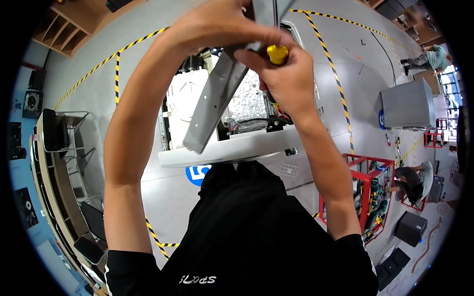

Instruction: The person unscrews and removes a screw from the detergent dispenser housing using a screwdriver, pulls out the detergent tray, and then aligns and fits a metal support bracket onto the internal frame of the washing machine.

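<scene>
My right hand (291, 74) is closed round a screwdriver (277, 55) with a yellow and black handle, its shaft pointing away from me. My left hand (219, 22) reaches across at the top, its fingers bent over a long grey metal strip (213, 106) with small holes. Some of those fingers are blurred or cut off by the upper edge. The strip slants over an opened white appliance (227, 153). Inside it show a white plastic cover (188, 101), a silvery foil-like sheet (249, 98) and dark wiring (254, 121).
A red-framed tool cart (363, 182) stands to my right, and a grey box-shaped unit (407, 104) is farther off. Yellow-black tape (338, 89) marks the floor. Chairs (57, 130) line a bench at left. Two other people (437, 56) are at the far right.
</scene>
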`<state>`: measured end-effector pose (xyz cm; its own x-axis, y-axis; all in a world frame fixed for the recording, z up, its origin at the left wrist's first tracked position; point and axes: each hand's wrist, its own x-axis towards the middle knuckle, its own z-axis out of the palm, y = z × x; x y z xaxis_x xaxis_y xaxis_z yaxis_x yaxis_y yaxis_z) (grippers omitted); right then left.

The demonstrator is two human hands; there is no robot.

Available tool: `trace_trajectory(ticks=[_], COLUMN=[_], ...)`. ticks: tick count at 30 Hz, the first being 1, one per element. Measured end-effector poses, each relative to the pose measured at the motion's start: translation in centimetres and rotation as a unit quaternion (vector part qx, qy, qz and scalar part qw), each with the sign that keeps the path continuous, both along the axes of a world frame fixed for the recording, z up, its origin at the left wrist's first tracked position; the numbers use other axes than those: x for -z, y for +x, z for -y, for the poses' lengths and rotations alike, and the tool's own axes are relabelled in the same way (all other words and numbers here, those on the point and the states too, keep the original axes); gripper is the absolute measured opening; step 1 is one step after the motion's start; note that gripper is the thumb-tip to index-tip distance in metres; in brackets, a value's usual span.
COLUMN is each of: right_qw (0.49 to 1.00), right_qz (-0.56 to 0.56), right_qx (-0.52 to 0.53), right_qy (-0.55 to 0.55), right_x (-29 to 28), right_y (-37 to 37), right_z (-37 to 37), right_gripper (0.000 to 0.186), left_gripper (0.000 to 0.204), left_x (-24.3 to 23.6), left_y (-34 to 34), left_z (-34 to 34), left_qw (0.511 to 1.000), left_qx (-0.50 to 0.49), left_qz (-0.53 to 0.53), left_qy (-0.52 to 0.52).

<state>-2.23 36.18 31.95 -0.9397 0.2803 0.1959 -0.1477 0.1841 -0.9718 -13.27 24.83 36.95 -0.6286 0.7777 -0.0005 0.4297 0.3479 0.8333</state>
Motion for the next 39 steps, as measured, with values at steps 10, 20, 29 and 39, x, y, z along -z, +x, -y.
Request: trace_trajectory(ticks=[10, 20, 29, 39], right_qw=[0.989, 0.961, 0.921, 0.907], right_qz=[0.133, 0.152, 0.215, 0.3], right_qx=[-0.064, 0.185, 0.316, 0.294], right_qy=[-0.026, -0.136, -0.074, -0.012], right_x=[5.2, 11.2, 16.0, 19.1], right_y=[2.7, 8.6, 11.0, 10.4], right_z=[-1.7, -11.2, -20.7, -23.4], right_gripper=[0.028, 0.023, 0.028, 0.023], left_gripper=[0.077, 0.055, 0.048, 0.051], left_x=[3.0, 11.4, 17.2, 21.0], left_y=[0.4, 1.6, 3.8, 5.1], left_z=[-1.4, 0.1, 1.0, -1.2], left_qw=[0.97, 0.912, 0.898, 0.892], left_qx=[0.163, 0.171, 0.188, 0.215], left_qz=[0.018, -0.133, -0.131, -0.142], left_qy=[-0.182, -0.347, -0.376, -0.372])
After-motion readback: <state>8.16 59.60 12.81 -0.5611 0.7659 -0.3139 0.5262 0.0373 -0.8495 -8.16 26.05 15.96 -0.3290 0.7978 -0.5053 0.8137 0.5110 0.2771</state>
